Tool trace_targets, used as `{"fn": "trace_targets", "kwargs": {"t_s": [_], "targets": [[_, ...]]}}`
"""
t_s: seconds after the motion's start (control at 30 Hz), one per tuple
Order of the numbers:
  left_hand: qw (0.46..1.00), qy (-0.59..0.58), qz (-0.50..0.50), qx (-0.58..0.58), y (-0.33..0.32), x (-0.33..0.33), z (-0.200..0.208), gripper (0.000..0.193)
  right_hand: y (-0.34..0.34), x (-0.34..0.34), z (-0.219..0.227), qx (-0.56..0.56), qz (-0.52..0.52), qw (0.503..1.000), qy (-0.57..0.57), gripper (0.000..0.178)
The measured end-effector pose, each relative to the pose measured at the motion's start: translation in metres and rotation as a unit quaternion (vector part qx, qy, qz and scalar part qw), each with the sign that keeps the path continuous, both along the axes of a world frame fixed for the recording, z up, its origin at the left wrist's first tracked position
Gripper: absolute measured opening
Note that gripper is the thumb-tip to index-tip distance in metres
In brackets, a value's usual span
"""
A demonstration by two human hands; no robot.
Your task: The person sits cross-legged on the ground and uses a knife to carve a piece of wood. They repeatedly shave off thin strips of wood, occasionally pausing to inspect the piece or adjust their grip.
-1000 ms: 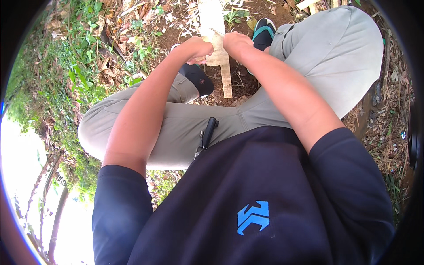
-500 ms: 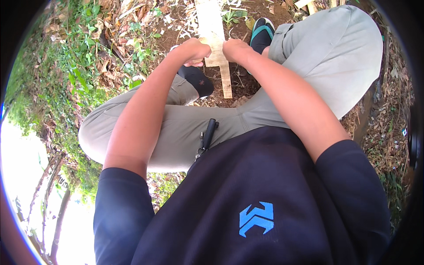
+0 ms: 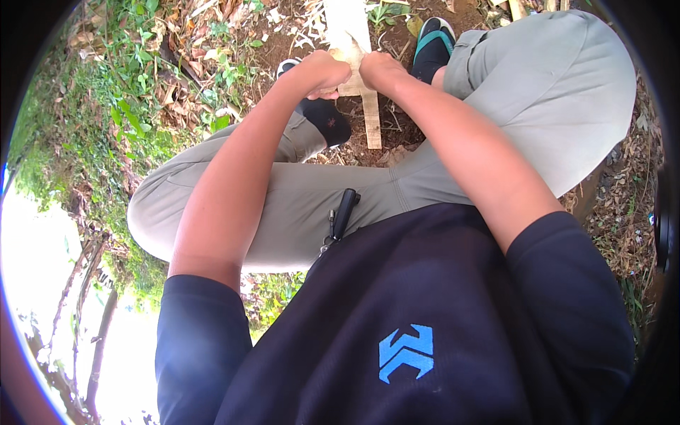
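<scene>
A pale wooden board (image 3: pixel 347 18) runs away from me between my feet, and a narrow tongue of the same wood points back toward my lap. My left hand (image 3: pixel 327 73) is closed in a fist at the board's left edge. Opposite it, my right hand (image 3: pixel 380 71) is closed over the right edge, close to the left one. Both thumbs' sides face inward across the board. What the fingers grip is hidden by the hands; a brownish patch shows on the wood between them.
Pale shavings (image 3: pixel 309 32) and dry leaves lie on the brown soil beyond. Green plants (image 3: pixel 127 113) grow at the left. My feet, in dark socks and a teal-strapped sandal (image 3: pixel 435 42), flank the board. A black key holder (image 3: pixel 346 212) hangs at my waist. Wood pieces lie at the upper right.
Both fists have shifted slightly away from me along the board, staying closed. The whole view has moved a little, so board and legs appear further right.
</scene>
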State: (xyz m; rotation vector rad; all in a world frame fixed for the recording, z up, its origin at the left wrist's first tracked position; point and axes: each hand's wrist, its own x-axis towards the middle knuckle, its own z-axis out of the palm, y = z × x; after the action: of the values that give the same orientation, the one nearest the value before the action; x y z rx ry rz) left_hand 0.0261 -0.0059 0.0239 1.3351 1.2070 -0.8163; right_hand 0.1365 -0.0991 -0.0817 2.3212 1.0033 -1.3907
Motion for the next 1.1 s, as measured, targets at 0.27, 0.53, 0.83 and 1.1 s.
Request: {"fn": "trace_targets", "kwargs": {"t_s": [0.27,0.53,0.83,1.1], "targets": [[1.000,0.011,-0.004,-0.012,0.007,-0.001,-0.005,0.015,0.010,0.009,0.021,-0.007,0.148,0.989,0.020,0.032],[0.999,0.007,0.001,-0.035,0.017,-0.004,-0.006,0.015,0.012,0.002,0.046,-0.071,0.206,0.976,0.025,0.032],[0.999,-0.003,0.032,-0.032,0.012,-0.002,-0.002,0.019,0.017,-0.003,0.032,-0.002,0.057,0.998,0.021,0.031],[0.994,-0.002,0.065,-0.087,0.020,-0.003,-0.006,0.027,0.013,-0.006,0.037,0.048,-0.027,0.998,0.003,0.030]]}}
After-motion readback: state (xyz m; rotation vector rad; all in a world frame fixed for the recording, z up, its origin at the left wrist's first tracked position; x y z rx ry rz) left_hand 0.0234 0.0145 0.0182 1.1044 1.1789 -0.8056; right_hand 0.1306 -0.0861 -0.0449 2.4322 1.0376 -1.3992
